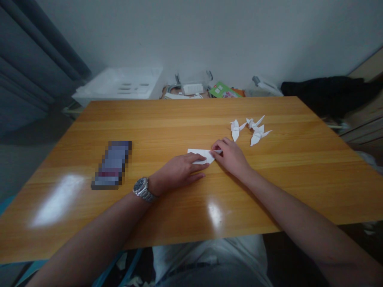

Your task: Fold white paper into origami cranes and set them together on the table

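A folded piece of white paper [197, 152] lies on the wooden table [161, 131] in front of me. My left hand [182, 169], with a metal watch [143, 188] on its wrist, rests with fingers stretched over the paper, pressing it to the tabletop. At the paper's right end, my right hand [229, 155] pinches a corner between thumb and fingers. Beyond the right hand sit three white paper cranes: one on the left [235, 129], one at the back [253, 122] and one in front [258, 134].
A phone with a blurred screen [112, 164] lies on the table's left side. Behind the far edge are a white plastic tub [119, 83], a green booklet [223, 90] and a dark cloth [323, 93]. A grey curtain [32, 52] hangs at left.
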Tool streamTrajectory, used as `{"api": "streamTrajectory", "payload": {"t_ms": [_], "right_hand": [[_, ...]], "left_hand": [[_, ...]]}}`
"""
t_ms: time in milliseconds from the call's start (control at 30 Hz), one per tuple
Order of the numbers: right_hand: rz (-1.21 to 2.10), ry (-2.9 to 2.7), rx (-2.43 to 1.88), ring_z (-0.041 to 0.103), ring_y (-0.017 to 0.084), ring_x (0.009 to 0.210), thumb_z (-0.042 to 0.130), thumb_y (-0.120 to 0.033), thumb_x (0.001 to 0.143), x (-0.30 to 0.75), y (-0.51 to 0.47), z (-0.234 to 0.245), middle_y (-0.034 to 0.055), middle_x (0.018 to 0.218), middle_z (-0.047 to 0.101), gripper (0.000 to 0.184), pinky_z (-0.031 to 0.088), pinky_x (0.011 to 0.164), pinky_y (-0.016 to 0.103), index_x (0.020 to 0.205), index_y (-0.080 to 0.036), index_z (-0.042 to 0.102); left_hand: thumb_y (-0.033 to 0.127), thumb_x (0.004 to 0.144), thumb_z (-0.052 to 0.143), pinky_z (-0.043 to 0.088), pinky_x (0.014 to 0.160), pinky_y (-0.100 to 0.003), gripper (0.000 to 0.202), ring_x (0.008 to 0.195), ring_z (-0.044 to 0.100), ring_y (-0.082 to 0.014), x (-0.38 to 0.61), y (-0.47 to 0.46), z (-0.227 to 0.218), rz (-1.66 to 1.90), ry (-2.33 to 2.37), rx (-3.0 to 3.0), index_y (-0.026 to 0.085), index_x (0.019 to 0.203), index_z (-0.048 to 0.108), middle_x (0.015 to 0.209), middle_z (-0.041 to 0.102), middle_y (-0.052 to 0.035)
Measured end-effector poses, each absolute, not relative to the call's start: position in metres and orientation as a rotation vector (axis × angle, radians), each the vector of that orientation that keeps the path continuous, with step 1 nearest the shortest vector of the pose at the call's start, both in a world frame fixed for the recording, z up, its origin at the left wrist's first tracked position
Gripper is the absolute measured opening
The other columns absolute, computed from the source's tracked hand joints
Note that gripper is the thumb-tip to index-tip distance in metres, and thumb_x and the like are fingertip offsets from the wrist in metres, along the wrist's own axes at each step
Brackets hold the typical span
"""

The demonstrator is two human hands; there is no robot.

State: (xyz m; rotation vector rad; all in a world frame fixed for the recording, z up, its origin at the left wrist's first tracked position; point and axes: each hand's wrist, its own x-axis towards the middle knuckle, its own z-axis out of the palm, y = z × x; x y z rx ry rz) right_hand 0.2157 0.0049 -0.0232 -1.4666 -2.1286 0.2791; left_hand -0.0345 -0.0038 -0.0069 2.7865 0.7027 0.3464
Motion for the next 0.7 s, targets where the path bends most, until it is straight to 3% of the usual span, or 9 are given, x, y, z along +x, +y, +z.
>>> {"api": "streamTrajectory", "payload": {"t_ms": [700], "right_hand": [[0.193, -2.179, -1.528, 0.061, 0.026, 0.095, 0.063, -0.031, 0.097, 0.213, 0.003, -0.022, 0.0083, 0.099, 0.064, 0.011, 0.045, 0.083, 0.037, 0.096, -0.021, 0.065]], "left_hand": [[0.039, 0.109, 0.037, 0.049, 0.112, -0.04, 0.043, 0.131, 0.06, -0.0236, -0.031, -0.005, 0.009, 0.287, 0.742, 2.663, 0.019, 0.14, 0.06, 0.145, 0.061, -0.0091]]}}
